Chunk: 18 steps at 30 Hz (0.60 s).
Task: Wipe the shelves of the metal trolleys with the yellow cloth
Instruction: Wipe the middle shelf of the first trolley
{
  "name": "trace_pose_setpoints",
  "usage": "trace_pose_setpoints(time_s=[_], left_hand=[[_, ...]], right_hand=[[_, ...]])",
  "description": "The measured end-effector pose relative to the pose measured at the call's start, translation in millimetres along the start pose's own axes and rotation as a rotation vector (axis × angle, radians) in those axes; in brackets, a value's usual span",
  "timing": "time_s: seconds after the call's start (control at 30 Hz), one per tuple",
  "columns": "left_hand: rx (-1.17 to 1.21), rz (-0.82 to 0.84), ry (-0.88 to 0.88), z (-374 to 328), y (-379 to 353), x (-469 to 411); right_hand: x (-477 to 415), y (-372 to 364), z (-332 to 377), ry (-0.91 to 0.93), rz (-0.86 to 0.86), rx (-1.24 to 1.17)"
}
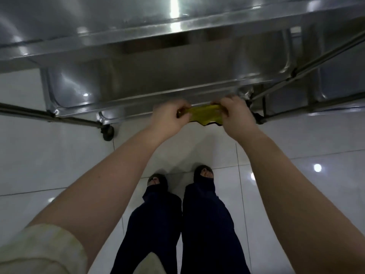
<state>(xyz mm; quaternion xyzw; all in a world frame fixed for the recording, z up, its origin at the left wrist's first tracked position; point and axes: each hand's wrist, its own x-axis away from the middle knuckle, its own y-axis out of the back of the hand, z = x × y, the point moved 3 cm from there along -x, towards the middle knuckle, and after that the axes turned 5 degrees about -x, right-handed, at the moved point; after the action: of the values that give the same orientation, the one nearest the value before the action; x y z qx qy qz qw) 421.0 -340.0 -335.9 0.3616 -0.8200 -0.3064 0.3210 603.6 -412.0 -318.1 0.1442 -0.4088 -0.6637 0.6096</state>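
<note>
**Cloth** (205, 113): yellow, bunched into a short band. It is stretched level between the two hands, in the air just in front of the near rim of the trolley's lower shelf. A dark-edged fold hangs from its underside. Whether it touches the rim cannot be told.

**Left hand** (169, 117): fingers curled, pinching the cloth's left end, with the back of the hand toward the camera.

**Right hand** (235, 113): fingers curled round the cloth's right end.

**Trolley** (138, 46): stainless steel, directly ahead of the person.
- **Top shelf** (118, 20): fills the upper frame, has a raised rim, and carries a bright streak of reflected light.
- **Lower shelf** (158, 80): tray-shaped, below the top shelf, with a dull gleam.
- **Caster** (107, 132): black, under the near left corner, on the floor.
- **Left tube** (29, 112): steel, runs from the left edge to the near left corner.
- **Right tube** (316, 60): steel, slants from the right edge down to the near right corner.

**Side shelf** (335, 89): a steel tray at the right edge, beyond the right tube. Whether it belongs to another trolley cannot be told.

**Floor** (59, 155): glossy white tiles with thin dark joints and a round light reflection at right.

**Person**: both forearms are bare.
- **Sleeve** (39, 250): pale, pushed up on the left arm.
- **Trousers** (205, 224): dark blue.
- **Shoes** (203, 172): dark and open-toed, side by side beneath the hands.
</note>
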Motion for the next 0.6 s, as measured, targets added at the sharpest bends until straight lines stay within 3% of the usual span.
trace_pose_setpoints(time_s=[0.1, 0.2, 0.3, 0.47, 0.6], left_hand=[[0.089, -0.034, -0.012, 9, -3, -56], [0.119, -0.152, -0.036, 15, 1, -119], [-0.156, -0.230, 0.024, 32, -3, -169], [-0.392, -0.402, -0.062, 67, -6, -205], [-0.501, -0.432, -0.062, 100, -3, -227]], right_hand=[[-49, 9, -19, -0.040, 0.015, -0.030], [-111, 15, -30, -0.034, -0.136, 0.002], [-157, -2, -36, -0.020, -0.299, 0.219], [-174, -71, -44, 0.173, -0.119, 0.448], [-174, -79, -48, 0.208, -0.200, 0.534]])
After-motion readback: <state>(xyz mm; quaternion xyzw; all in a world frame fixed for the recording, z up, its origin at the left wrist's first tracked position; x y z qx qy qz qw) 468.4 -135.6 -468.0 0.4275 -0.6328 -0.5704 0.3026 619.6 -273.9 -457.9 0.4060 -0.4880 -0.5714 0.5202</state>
